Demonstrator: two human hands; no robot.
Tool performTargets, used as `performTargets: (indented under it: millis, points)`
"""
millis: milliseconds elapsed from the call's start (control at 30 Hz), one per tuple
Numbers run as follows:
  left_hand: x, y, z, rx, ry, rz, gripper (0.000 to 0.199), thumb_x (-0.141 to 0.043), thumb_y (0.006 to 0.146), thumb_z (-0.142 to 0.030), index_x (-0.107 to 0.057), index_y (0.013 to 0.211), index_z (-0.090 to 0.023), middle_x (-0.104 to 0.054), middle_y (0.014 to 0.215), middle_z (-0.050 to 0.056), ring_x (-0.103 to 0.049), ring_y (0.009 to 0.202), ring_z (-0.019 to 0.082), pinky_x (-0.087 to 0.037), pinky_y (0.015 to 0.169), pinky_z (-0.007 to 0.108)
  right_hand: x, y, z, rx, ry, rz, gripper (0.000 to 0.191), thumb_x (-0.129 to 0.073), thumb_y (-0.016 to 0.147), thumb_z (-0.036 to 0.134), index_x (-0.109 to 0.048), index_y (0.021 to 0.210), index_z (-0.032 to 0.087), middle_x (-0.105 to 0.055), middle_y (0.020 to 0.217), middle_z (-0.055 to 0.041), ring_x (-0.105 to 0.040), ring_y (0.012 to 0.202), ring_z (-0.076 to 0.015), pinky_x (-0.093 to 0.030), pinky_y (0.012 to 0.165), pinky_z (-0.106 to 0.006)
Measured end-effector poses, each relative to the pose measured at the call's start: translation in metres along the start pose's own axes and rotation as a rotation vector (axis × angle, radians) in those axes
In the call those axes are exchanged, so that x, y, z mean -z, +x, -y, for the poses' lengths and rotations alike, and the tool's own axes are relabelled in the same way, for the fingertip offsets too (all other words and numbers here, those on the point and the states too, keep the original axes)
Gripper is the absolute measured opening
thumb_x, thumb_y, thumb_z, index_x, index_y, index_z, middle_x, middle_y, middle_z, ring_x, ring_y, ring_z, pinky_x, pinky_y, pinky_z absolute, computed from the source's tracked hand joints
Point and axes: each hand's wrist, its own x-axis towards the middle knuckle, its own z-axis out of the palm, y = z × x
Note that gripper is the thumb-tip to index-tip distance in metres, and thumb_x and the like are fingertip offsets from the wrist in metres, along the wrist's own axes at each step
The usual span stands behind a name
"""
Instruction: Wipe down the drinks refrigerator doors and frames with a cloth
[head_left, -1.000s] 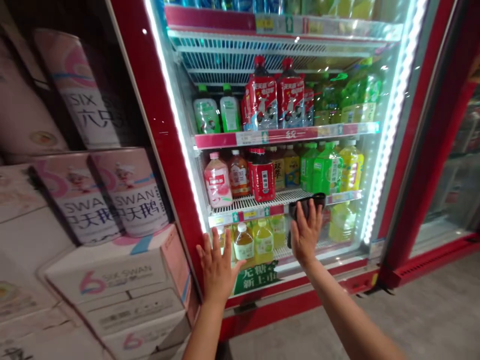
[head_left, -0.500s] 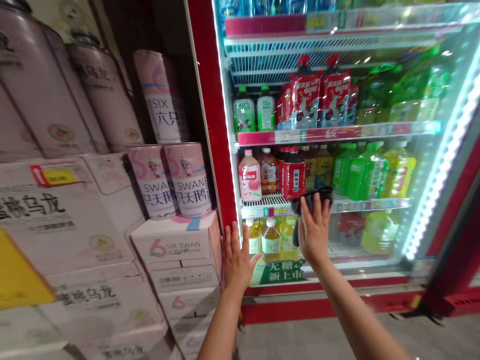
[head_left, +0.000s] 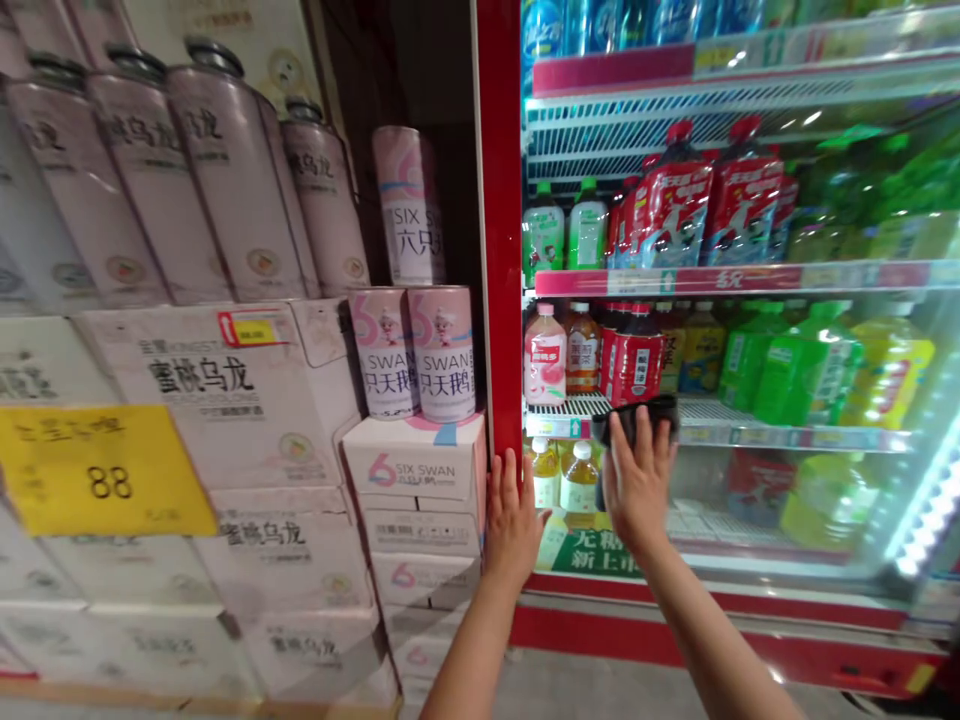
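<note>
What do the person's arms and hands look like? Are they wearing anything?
The left hand and right hand are bare, with no gloves, and have slim fingers. The left forearm and right forearm show no sleeves, watch or bracelet.

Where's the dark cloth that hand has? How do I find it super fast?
Find the red-framed drinks fridge beside the stacked white boxes. On its glass door, look for the right hand, with its fingers spread. The dark cloth sits under those fingers, soft and dark against the bright bottles behind the glass.
</note>
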Motion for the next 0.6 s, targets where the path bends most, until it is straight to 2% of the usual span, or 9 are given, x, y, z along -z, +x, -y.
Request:
performTargets:
  millis: [100, 233, 300, 367, 533, 600]
  points:
    - [-0.007, -0.015, -0.002, 0.009, 0.027, 0.012, 0.096, -0.063, 0.093, -0.044, -0.005, 0.162, -0.012, -0.013, 0.168, 0.021, -0.011, 0.156, 0.037, -0.035, 0.121, 0.053, -0.009, -0.008, 0.028, 0.145, 0.018, 0.139, 0.068, -0.046, 0.096, 0.018, -0.031, 0.158, 0.040, -0.028, 0.167, 0.0008, -0.014, 0.156, -0.0338, -0.014, 0.122, -0.068]
    - [-0.016, -0.035, -0.002, 0.009, 0.053, 0.042, 0.092, -0.064, 0.092, -0.038, -0.011, 0.162, -0.011, -0.013, 0.169, 0.020, -0.014, 0.156, 0.035, -0.035, 0.122, 0.050, -0.012, -0.038, 0.017, 0.428, 0.015, 0.224, 0.068, -0.045, 0.093, 0.010, -0.040, 0.154, 0.040, -0.044, 0.159, 0.0027, -0.027, 0.153, -0.0255, -0.010, 0.127, -0.057]
    - [-0.020, -0.042, 0.000, 0.008, 0.075, 0.045, 0.089, -0.064, 0.092, -0.033, -0.013, 0.162, -0.011, -0.014, 0.169, 0.019, -0.016, 0.155, 0.034, -0.035, 0.123, 0.048, -0.012, -0.038, 0.012, 0.547, -0.001, 0.235, 0.065, -0.046, 0.093, 0.010, -0.045, 0.152, 0.038, -0.048, 0.157, 0.0030, -0.032, 0.151, -0.0231, -0.011, 0.128, -0.053]
    - [-0.024, -0.045, 0.001, 0.011, 0.093, 0.038, 0.089, -0.065, 0.091, -0.030, -0.014, 0.162, -0.010, -0.015, 0.168, 0.019, -0.018, 0.155, 0.033, -0.035, 0.123, 0.046, -0.010, -0.019, 0.019, 0.599, -0.021, 0.228, 0.061, -0.047, 0.094, 0.011, -0.048, 0.149, 0.037, -0.047, 0.157, 0.0028, -0.033, 0.151, -0.0226, -0.013, 0.128, -0.053]
    - [-0.032, -0.049, -0.001, 0.043, 0.076, -0.005, 0.101, -0.071, 0.087, -0.030, -0.007, 0.162, -0.010, -0.019, 0.167, 0.018, -0.026, 0.154, 0.027, -0.040, 0.120, 0.038, -0.012, 0.062, 0.070, 0.613, -0.038, 0.121, 0.051, -0.053, 0.097, 0.015, -0.054, 0.145, 0.031, -0.042, 0.161, 0.0006, -0.023, 0.155, -0.0248, -0.013, 0.128, -0.054]
    - [-0.035, -0.053, -0.002, 0.034, 0.041, -0.011, 0.102, -0.071, 0.087, -0.034, -0.006, 0.162, -0.010, -0.021, 0.166, 0.018, -0.028, 0.153, 0.028, -0.039, 0.120, 0.039, -0.015, 0.082, 0.084, 0.619, -0.041, 0.066, 0.051, -0.052, 0.097, 0.014, -0.054, 0.145, 0.031, -0.042, 0.161, 0.0008, -0.019, 0.156, -0.0246, -0.012, 0.128, -0.054]
